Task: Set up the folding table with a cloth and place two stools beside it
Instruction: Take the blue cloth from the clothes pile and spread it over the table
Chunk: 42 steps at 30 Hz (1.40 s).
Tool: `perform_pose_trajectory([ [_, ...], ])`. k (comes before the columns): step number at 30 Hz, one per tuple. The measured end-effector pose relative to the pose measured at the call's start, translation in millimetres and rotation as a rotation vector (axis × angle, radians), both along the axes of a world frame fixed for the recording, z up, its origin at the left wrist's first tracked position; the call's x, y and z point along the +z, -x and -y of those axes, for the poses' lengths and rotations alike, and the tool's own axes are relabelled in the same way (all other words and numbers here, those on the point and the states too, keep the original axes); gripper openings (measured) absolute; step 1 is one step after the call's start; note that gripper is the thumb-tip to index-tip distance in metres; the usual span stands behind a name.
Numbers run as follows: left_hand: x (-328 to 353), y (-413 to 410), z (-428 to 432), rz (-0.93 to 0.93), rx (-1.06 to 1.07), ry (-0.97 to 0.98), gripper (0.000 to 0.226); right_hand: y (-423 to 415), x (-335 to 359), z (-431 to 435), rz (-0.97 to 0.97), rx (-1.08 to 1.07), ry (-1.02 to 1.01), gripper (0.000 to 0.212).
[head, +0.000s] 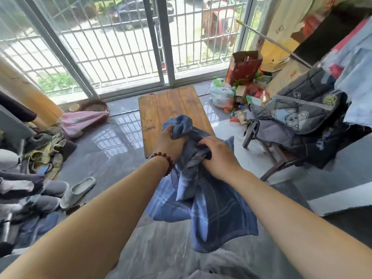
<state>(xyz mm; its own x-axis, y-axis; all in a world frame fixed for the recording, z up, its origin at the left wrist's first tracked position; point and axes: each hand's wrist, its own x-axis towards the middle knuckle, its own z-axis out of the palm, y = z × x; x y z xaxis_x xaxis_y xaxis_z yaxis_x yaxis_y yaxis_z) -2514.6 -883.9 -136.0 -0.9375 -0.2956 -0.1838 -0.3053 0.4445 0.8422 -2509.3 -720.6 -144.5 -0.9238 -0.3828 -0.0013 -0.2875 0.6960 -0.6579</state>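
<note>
- Now both hands are on the cloth. The left hand (170,140) grips a bunched wad near its top. The right hand (216,156) has its fingers curled into the folds just beside it. The rest of the blue checked cloth (213,210) hangs loose in the air in front of the near end of the wooden worktop (167,109).
- With the hands this close together and no corner found, a shake-out is likely to land the cloth twisted or hanging off one side.
- A bead bracelet (164,161) on the left wrist lies against the fabric, so a fold or loose thread could catch on it as the hands part.
- The hanging end sits low over the glossy floor (112,158). It could drag there or get trodden on during a step forward.
- The worktop's legs are hidden, so I cannot tell whether they are locked. If they are not, a hard tug on the cloth might shift it.
- Further out, a slipper (78,190) on the left and a rubbish bag (221,95) on the right narrow the walking path.
- On the right, what looks like a wooden stool (279,160) is buried under a quilted jacket (298,117), which may slide off when the stool is lifted. No second stool is in view.
</note>
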Motion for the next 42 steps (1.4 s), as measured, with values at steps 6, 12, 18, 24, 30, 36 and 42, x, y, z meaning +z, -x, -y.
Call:
perform_pose_trajectory([
  [6,-4.5,89.1,-4.3,-0.032,0.016,-0.028,0.015,108.1,-3.8,7.2,0.026,-0.009,0.000,0.032],
  [12,4.3,153.7,4.9,-0.065,-0.036,-0.093,0.010,191.2,1.5,19.3,0.051,0.008,0.057,0.030],
  [18,18.5,210.0,30.4,0.026,-0.103,-0.260,0.053,256.5,12.5,50.9,0.012,-0.037,0.130,0.025],
  [24,12.6,272.7,68.7,0.086,-0.294,-0.265,0.091,319.8,12.6,89.7,0.040,-0.083,0.164,0.024],
  [30,12.6,346.2,108.4,-0.020,-0.353,-0.047,0.060,389.4,18.6,131.7,0.075,-0.098,0.171,0.031],
  [36,6.4,391.9,142.6,-0.100,-0.197,0.081,0.018,426.0,11.6,160.2,0.038,-0.119,0.188,0.026],
  [42,2.6,419.4,160.1,-0.132,-0.172,0.064,0.026,449.9,-0.6,162.6,0.082,-0.180,0.113,0.043],
])
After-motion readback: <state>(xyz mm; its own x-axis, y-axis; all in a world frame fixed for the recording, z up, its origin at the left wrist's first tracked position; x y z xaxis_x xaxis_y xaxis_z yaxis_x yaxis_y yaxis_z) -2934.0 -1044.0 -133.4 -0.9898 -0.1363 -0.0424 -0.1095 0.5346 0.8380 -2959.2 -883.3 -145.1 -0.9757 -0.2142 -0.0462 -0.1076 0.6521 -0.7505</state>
